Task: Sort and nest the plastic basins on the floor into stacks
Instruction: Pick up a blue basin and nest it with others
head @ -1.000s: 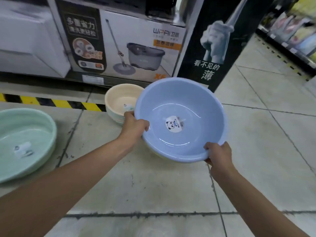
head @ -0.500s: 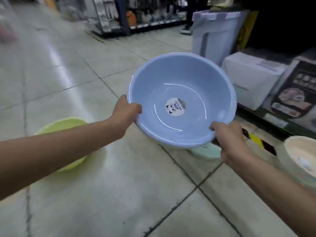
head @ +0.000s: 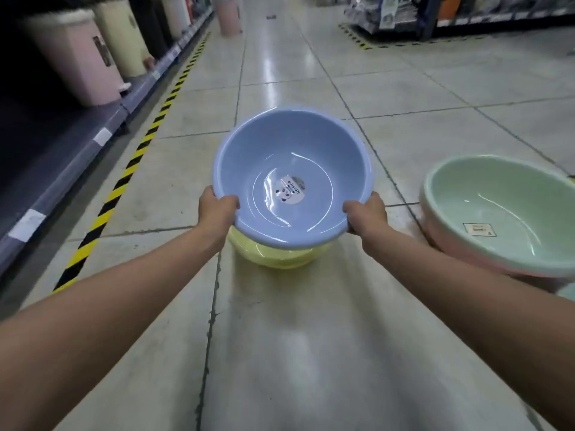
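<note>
I hold a round blue basin (head: 273, 144) with a panda sticker inside, level in front of me. My left hand (head: 216, 208) grips its near-left rim and my right hand (head: 365, 213) grips its near-right rim. Directly beneath it a yellow basin (head: 273, 256) sits on the floor, mostly hidden by the blue one. To the right a pale green basin (head: 497, 194) is nested in a pink basin (head: 466, 253) on the floor.
A shelf (head: 62, 157) with pink and cream bins (head: 77, 54) runs along the left, edged by yellow-black floor tape (head: 124, 178). The tiled aisle stretches ahead, with a pink bin (head: 228, 14) far off and racks (head: 435, 14) at the far right.
I have turned left with the blue basin in both hands, away from the mop boxes and cream basin. The blue basin now hangs over the yellow basin, and the green-in-pink stack is on my right.
</note>
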Motion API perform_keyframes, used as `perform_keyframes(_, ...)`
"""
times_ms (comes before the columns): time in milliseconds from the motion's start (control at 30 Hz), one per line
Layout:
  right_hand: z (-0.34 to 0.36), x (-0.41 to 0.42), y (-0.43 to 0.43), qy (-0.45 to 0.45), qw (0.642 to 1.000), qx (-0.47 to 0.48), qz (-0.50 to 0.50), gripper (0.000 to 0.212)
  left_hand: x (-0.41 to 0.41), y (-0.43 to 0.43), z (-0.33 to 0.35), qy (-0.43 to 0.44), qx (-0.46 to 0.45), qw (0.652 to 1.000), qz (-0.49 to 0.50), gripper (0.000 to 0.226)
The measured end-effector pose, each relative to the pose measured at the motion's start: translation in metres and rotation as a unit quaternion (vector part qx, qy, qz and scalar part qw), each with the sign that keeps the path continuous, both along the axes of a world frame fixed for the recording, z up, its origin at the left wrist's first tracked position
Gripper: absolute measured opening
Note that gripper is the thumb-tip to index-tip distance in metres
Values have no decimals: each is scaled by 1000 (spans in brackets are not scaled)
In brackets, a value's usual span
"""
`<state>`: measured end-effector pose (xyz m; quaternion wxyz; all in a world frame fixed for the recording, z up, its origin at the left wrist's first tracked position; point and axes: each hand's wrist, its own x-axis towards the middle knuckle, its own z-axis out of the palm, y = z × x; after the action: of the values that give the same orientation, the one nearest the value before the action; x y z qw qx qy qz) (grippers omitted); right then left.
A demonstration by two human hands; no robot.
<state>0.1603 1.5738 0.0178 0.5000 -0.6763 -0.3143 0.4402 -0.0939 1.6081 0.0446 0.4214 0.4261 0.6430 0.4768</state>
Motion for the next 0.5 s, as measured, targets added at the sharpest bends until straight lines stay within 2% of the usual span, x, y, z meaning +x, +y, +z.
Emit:
perform_keyframes(100, -18, -5, 29, -5, 999, -32, -4, 37, -10, 23, -24, 30, -17, 999, 0, 35)
perform_keyframes(200, -36, -7, 44, -58, 996, -63, -5, 27, -18, 37, -50, 63, -35, 997, -5, 37)
perform_keyframes(333, -62, -16, 51, -85, 992, -88, 9, 24, -30, 45, -82, 62, -68, 996, 6, 33)
perform_keyframes(500, -90, -24, 48, -92, 989, -113, -9, 19, -38, 50, -108, 66, -106, 992, -20, 43)
